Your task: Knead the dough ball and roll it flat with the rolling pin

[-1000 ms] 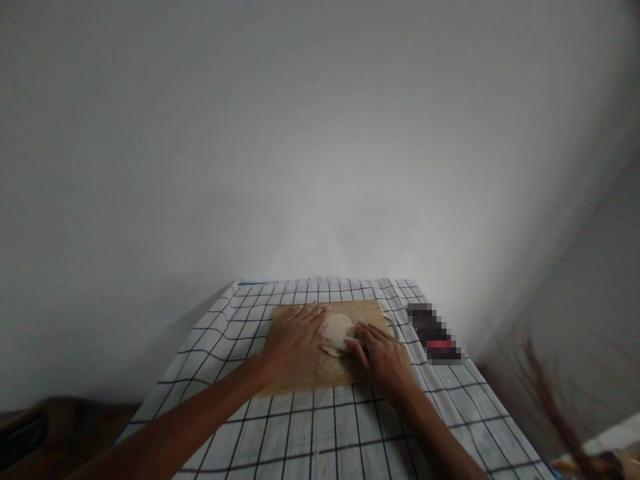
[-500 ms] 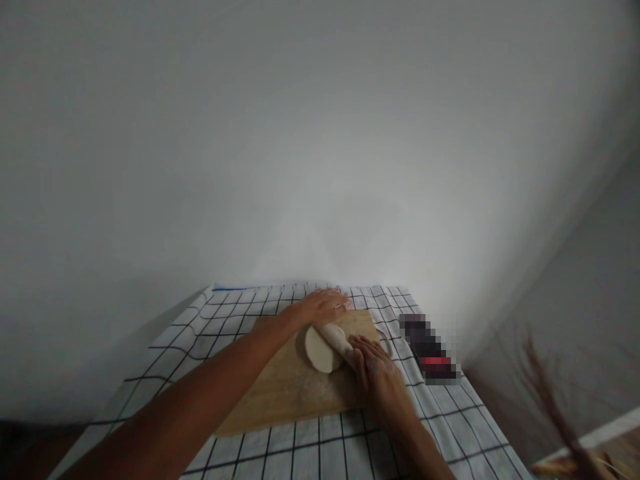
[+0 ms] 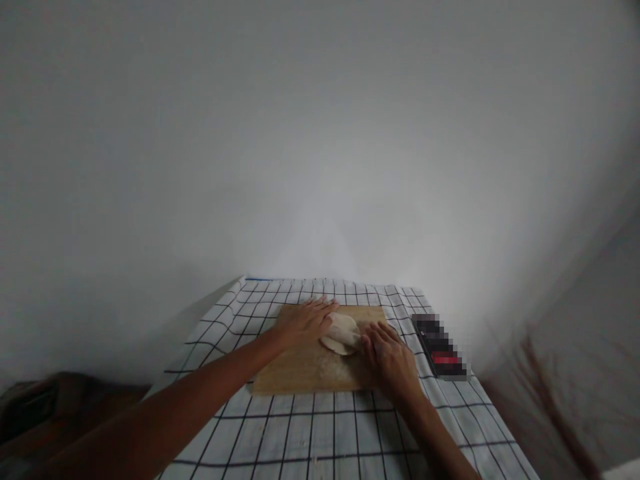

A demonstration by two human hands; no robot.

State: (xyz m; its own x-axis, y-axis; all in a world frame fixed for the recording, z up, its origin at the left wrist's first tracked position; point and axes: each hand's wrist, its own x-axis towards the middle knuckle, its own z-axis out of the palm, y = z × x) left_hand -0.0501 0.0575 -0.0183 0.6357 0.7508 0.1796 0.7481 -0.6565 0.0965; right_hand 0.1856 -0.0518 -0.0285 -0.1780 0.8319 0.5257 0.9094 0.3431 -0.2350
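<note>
A pale rolling pin (image 3: 345, 327) lies at a slant across a flat round of dough (image 3: 337, 347) on a wooden board (image 3: 295, 373). My left hand (image 3: 307, 320) is over the pin's far left end, palm down, its fingers reaching forward past it. Around the near right end, my right hand (image 3: 387, 350) has its fingers bent over the pin. Both ends of the pin are hidden under the hands. Part of the dough is covered by the pin. A dusting of flour shows on the board in front of the dough.
A white tablecloth with dark checks (image 3: 300, 433) covers the table. On the right lies a dark, pixelated object with a red band (image 3: 443, 347). A pale wall (image 3: 320, 167) rises behind the table. Brown twigs (image 3: 545, 393) stand at right; a dark brown item (image 3: 55, 400) is at left.
The view has shifted, so board and table sit differently in the picture. The pin has turned flatter and covers more of the dough's middle. My left hand has come nearer and leftward.
</note>
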